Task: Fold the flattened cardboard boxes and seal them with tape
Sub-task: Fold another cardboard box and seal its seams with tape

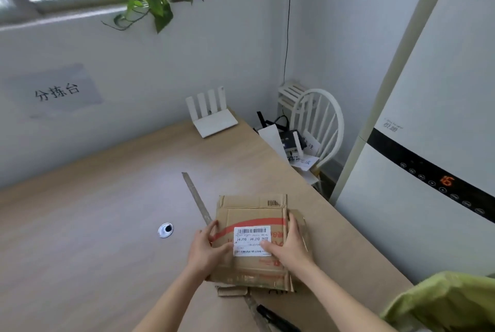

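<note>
A flattened brown cardboard box (253,215) with a red band and a white shipping label (251,240) lies near the table's right edge. My left hand (207,247) grips its left edge, fingers curled over the side and thumb on top. My right hand (290,242) holds the right edge, thumb lying on the label. More flattened cardboard (231,291) pokes out from beneath it. No tape roll is in view.
A long metal ruler (197,197) lies diagonally under the box on the wooden table (93,211). A round cable grommet (165,230) sits to the left, a white router (213,117) at the back. A dark tool (276,318), a green bag (439,302), a white chair (318,122) and a tall white appliance (428,144) are on the right.
</note>
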Action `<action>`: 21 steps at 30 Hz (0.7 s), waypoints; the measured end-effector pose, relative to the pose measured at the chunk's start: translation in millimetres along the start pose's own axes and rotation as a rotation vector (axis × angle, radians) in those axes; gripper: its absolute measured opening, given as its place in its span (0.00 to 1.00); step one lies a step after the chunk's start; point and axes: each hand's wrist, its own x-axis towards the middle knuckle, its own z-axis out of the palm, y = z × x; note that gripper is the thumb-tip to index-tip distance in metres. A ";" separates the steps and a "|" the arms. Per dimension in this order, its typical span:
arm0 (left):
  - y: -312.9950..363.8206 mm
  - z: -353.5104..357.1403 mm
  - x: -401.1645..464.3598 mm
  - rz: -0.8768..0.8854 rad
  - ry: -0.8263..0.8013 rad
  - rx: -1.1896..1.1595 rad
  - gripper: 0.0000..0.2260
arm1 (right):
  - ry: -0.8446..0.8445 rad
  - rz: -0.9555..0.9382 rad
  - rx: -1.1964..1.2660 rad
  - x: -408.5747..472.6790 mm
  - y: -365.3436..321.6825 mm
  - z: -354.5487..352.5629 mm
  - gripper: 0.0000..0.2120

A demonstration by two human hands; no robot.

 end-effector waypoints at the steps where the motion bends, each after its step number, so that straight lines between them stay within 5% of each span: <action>1: -5.8 -9.6 -11.6 -0.012 0.019 -0.055 0.42 | -0.013 -0.020 0.000 -8.1 -8.2 2.6 0.57; 4: -25.8 -39.2 -50.6 -0.044 0.084 -0.228 0.48 | -0.064 -0.114 -0.004 -38.4 -26.9 15.7 0.56; 9: -59.9 -92.3 -136.5 0.001 0.193 -0.357 0.26 | -0.167 -0.292 -0.008 -107.0 -61.9 46.8 0.53; 21: -118.9 -175.2 -276.7 -0.040 0.400 -0.698 0.32 | -0.312 -0.478 0.002 -226.2 -110.1 121.2 0.54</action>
